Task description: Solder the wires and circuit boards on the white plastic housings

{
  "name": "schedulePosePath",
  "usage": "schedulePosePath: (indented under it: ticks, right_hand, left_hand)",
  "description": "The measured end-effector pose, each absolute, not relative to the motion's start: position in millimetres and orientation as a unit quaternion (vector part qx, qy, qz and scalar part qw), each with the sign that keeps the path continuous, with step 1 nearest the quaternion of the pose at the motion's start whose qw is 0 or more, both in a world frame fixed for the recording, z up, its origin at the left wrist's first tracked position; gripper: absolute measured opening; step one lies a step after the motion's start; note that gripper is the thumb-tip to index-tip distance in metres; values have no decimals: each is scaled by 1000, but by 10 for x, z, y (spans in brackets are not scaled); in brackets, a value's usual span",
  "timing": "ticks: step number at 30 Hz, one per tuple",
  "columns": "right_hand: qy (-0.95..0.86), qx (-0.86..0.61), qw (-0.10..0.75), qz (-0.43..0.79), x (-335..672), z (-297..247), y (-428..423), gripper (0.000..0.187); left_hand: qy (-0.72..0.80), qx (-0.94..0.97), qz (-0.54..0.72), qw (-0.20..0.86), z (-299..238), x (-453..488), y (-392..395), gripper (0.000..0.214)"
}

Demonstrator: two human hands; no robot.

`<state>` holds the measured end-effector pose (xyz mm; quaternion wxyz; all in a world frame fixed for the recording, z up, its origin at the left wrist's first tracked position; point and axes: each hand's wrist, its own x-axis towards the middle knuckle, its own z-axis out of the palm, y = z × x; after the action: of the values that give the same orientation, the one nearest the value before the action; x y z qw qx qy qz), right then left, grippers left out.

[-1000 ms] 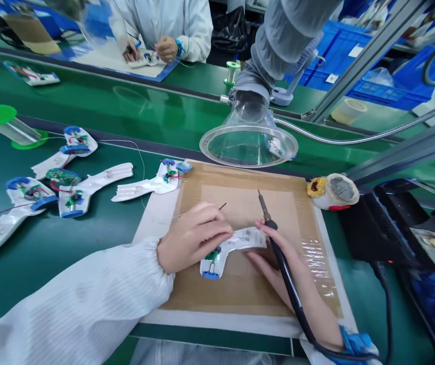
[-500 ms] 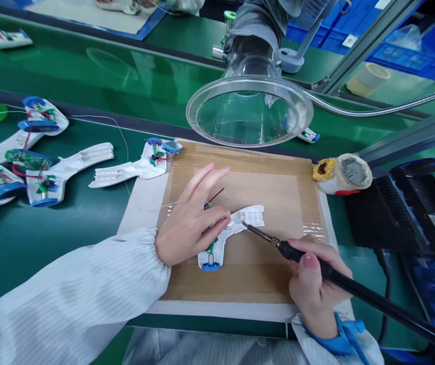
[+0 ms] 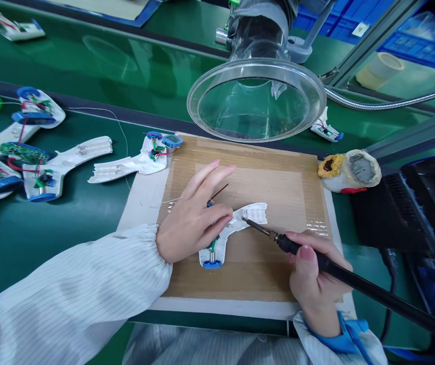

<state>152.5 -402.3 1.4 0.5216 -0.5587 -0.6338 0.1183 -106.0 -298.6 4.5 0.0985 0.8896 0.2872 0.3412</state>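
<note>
A white plastic housing half [image 3: 255, 213] with blue end parts and wired electronics lies on the brown taped board. My left hand [image 3: 192, 220] is over it, thumb and index finger pinched on thin solder wire [image 3: 162, 203], the other fingers stretched out. Part of the housing is hidden under this hand. My right hand [image 3: 316, 279] grips a soldering iron [image 3: 290, 245] like a pen. Its tip meets the housing near the solder's end, just right of my left fingertips.
Several similar housings [image 3: 69, 159] lie at left, with one more [image 3: 141, 159] at the board's upper left corner. A clear fume hood [image 3: 255, 134] hangs above the board [image 3: 263, 276]. A tip-cleaning pot [image 3: 362, 170] and a black unit [image 3: 387, 215] stand at right.
The view has shifted slightly. Both hands keep almost the same pose, with the iron tip still at the housing by the left fingertips.
</note>
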Motion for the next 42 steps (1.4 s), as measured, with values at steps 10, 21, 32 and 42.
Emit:
schedulePosePath:
  ticks: [10,21,32,42]
  right_hand:
    - [-642,-560,509,124,1542,25,-4028,16]
    - [-633,-530,550,124,1533,50,-4002,18]
    - [-633,-563,515,129,1529,2,-4006,17]
    - [-648,-558,499,141,1534,45,-3992,14]
  left_hand:
    - [282,895,334,86,70,-1042,-2988,16]
    - [321,886,329,65,115,-969,-2993,15]
    - [330,889,305,87,141,-990,-2991,15]
    - [343,832,426,91,250,-1077,-2857,11]
